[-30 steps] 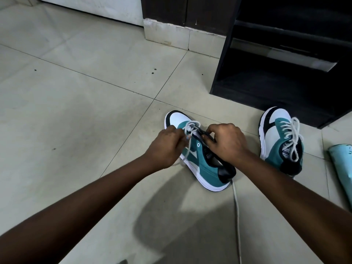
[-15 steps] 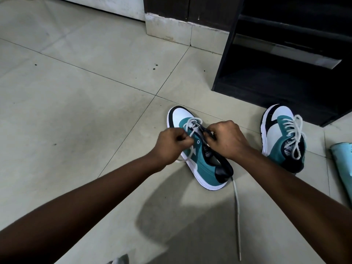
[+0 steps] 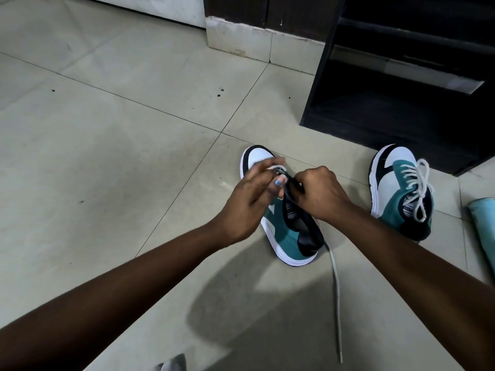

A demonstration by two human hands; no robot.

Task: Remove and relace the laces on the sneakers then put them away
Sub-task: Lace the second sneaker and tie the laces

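Note:
A teal, white and black sneaker (image 3: 288, 238) lies on the tiled floor, toe pointing away from me. My left hand (image 3: 246, 202) is over its front eyelets and pinches the white lace (image 3: 336, 290) there; the fingers are blurred. The lace's free end trails from the heel toward me across the floor. My right hand (image 3: 318, 191) grips the black tongue edge of the same shoe. The second sneaker (image 3: 399, 194) stands to the right, fully laced with a bow.
A black open shoe cabinet (image 3: 375, 111) stands at the back right, just behind the laced sneaker. A pale teal object (image 3: 483, 226) lies at the right edge. A white wall base (image 3: 235, 41) runs along the back. Something grey (image 3: 174, 364) pokes in at the bottom edge.
My left hand has moved forward over the toe eyelets, its fingers loosening from a fist. The right hand keeps its grip on the tongue. The view has shifted slightly.

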